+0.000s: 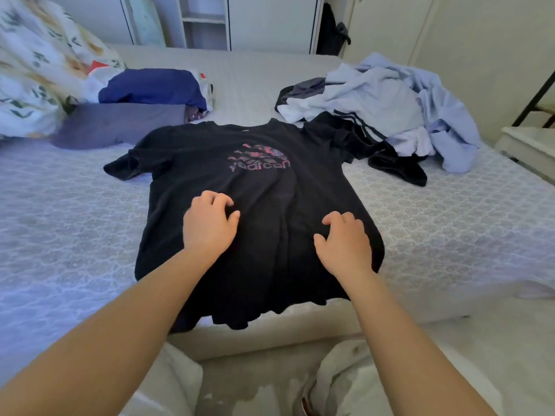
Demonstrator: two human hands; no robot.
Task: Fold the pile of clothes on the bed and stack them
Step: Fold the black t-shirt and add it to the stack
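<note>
A black T-shirt [264, 187] with a pink and purple print lies spread face up on the bed [75, 211], its hem hanging over the near edge. My left hand [208, 225] rests palm down on the shirt's lower middle, fingers loosely bent. My right hand [345, 241] lies on the cloth a little to the right, fingers bent the same way. Neither hand grips any fabric that I can see. An unfolded pile of pale blue and white clothes [390, 106] sits at the back right, with a dark garment [396, 166] trailing from it beside the shirt's right sleeve.
Folded clothes sit at the back left: a purple-grey piece [120, 124] and a navy one [153, 88] behind it. A floral duvet [39, 70] is bunched at the far left. White wardrobes [210, 22] stand behind the bed, a white bedside unit [531, 145] at the right.
</note>
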